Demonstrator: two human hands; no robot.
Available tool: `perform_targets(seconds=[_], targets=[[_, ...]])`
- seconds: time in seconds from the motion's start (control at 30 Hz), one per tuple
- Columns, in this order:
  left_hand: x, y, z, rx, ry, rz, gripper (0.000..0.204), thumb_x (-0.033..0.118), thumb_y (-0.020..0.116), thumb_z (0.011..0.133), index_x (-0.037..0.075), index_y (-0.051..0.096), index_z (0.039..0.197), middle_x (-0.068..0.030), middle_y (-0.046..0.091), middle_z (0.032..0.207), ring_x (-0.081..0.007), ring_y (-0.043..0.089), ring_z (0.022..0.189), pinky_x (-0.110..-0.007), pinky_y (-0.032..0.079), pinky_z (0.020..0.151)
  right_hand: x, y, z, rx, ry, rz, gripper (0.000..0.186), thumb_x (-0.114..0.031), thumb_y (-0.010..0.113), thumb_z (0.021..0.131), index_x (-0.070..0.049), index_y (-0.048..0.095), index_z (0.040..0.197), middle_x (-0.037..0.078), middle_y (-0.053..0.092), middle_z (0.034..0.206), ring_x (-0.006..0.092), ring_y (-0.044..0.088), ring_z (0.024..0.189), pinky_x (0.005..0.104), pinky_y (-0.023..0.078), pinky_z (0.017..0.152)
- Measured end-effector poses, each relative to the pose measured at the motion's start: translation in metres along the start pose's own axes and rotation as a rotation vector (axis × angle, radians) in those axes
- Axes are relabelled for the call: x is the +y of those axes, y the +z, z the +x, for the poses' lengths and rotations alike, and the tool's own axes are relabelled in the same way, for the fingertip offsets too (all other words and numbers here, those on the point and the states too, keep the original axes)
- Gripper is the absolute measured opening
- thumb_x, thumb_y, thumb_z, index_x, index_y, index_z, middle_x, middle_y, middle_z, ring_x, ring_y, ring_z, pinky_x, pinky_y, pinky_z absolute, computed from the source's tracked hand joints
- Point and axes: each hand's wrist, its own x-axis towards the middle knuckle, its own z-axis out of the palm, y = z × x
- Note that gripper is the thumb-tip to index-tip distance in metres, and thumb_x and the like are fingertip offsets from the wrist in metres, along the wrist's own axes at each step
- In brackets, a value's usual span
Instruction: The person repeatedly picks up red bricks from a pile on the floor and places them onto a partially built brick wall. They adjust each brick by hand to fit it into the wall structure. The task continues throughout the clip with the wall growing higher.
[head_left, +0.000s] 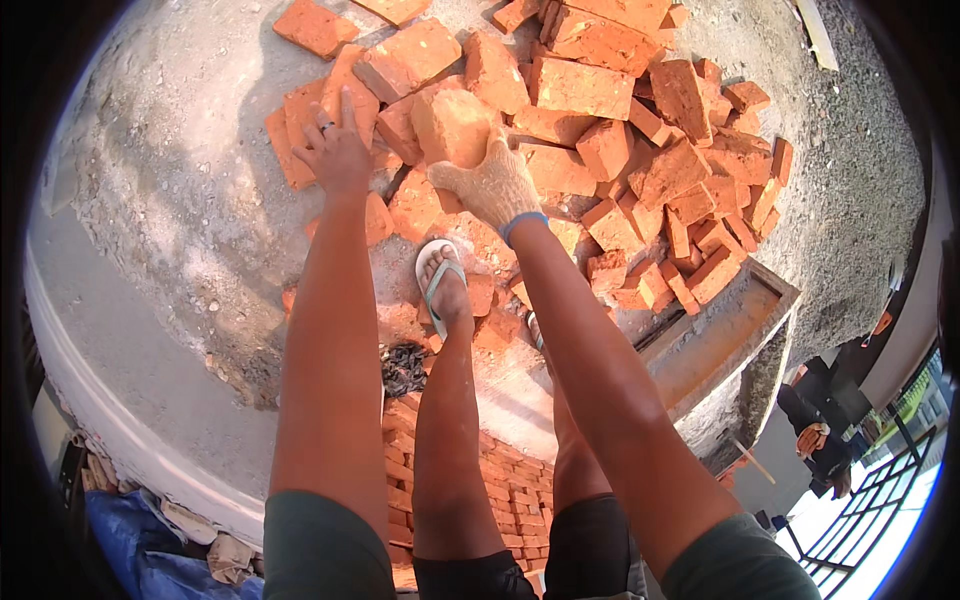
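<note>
**A:** What are the hands doing?

**B:** The right hand, in a knitted work glove, is closed over a large orange brick at the near left edge of a brick pile. Fingers wrap its lower right corner, grasping it. The bare left hand lies flat and released, fingers spread, on a smaller broken brick just beside it. It grips nothing.

**B:** Which way does the big brick lie?

**A:** Directly ahead of the person, between the two hands and touching the gloved one. Its long axis seems to run away from the person and slightly leftward, tilted up against its neighbours. The right hand is plainly nearer; the left is a little apart to the side.

**A:** And the surroundings?

**B:** The pile sits on a dusty concrete slab, spreading toward its far right side. A foot in a pale sandal stands at the pile's near edge. Below the slab's near edge is a laid brick wall, and a second person crouches at lower right.
</note>
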Motion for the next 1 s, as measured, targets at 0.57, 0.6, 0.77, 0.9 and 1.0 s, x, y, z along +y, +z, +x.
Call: perform_targets(seconds=[0.57,0.6,0.77,0.9,1.0], targets=[[-0.131,-0.183,-0.248,-0.964,-0.656,-1.165,0.081,0.069,0.058,0.094,0.023,0.041,0.158,-0.0048,0.051,0.150,-0.0273,0.052,0.128,-0.052,0.047,0.094,0.409,-0.139,-0.481,0.116,0.701,0.340,0.127,-0.061,0.082,0.068,-0.001,0.030,0.166,0.035,0.055,0.143,0.0465,0.062,0.129,0.0464,0.052,0.109],[-0.126,-0.207,-0.283,-0.940,-0.667,-1.148,0.071,0.066,0.054,0.095,0.018,0.052,0.148,-0.0055,0.058,0.139,-0.0242,0.060,0.119,-0.044,0.051,0.092,0.424,-0.137,-0.500,0.141,0.710,0.377,0.126,-0.063,0.081,0.068,-0.001,0.029,0.166,0.034,0.055,0.143,0.0460,0.062,0.129,0.0462,0.052,0.109],[-0.035,-0.294,-0.409,-1.094,-0.557,-1.066,0.077,0.075,0.044,0.096,0.023,0.048,0.153,-0.0061,0.065,0.135,-0.0241,0.065,0.117,-0.044,0.057,0.082,0.483,-0.111,-0.628,0.284,0.732,0.775,0.117,-0.067,0.075,0.068,-0.002,0.043,0.160,0.029,0.057,0.147,0.0427,0.061,0.132,0.0467,0.051,0.110],[0.048,-0.331,-0.464,-1.237,-0.132,-0.656,0.068,0.068,0.037,0.104,0.022,0.052,0.150,-0.0082,0.064,0.144,-0.0300,0.064,0.124,-0.051,0.054,0.094,0.511,-0.056,-0.722,0.486,0.855,1.129,0.105,-0.062,0.081,0.070,0.003,0.054,0.148,0.030,0.067,0.135,0.0407,0.067,0.123,0.0467,0.054,0.104],[0.126,-0.338,-0.474,-1.354,0.060,-0.464,0.060,0.061,0.039,0.107,0.016,0.055,0.143,-0.0091,0.067,0.135,-0.0269,0.067,0.116,-0.047,0.056,0.086,0.516,-0.013,-0.773,0.688,1.003,1.418,0.099,-0.059,0.083,0.072,0.005,0.056,0.144,0.026,0.070,0.131,0.0359,0.071,0.116,0.0427,0.056,0.098]])
